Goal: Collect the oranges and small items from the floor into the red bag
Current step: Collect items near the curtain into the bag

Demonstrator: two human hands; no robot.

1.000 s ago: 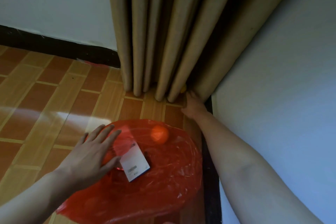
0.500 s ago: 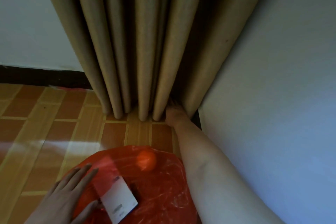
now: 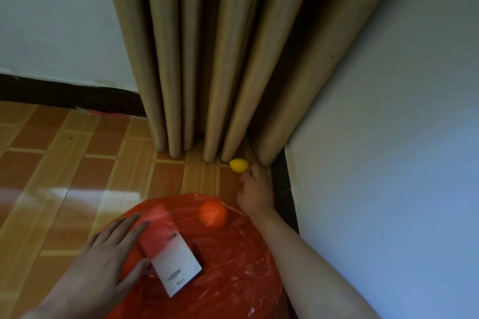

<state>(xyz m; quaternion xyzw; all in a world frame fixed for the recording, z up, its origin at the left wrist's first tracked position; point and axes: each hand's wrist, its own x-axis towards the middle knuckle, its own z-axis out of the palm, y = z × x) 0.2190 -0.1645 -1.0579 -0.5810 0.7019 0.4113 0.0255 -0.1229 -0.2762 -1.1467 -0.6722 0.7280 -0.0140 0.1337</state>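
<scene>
The red plastic bag (image 3: 233, 267) lies on the tiled floor in front of me. An orange (image 3: 213, 213) shows through its far side, and a white box (image 3: 173, 264) pokes out of it. My left hand (image 3: 108, 264) rests flat on the bag's left part, fingers spread and straight. A small yellow lemon (image 3: 239, 165) lies on the floor at the foot of the curtain. My right hand (image 3: 255, 189) reaches to it, and its fingertips touch the lemon's near right side without wrapping round it.
Beige curtain folds (image 3: 207, 59) hang down to the floor in the corner. A white wall (image 3: 388, 163) with a dark skirting strip (image 3: 282, 189) runs along the right. Shiny brown floor tiles (image 3: 64, 176) stretch away to the left.
My right hand has drawn back out from under the curtain folds, and the yellow lemon now lies in the open by its fingertips. My left hand stays on the bag.
</scene>
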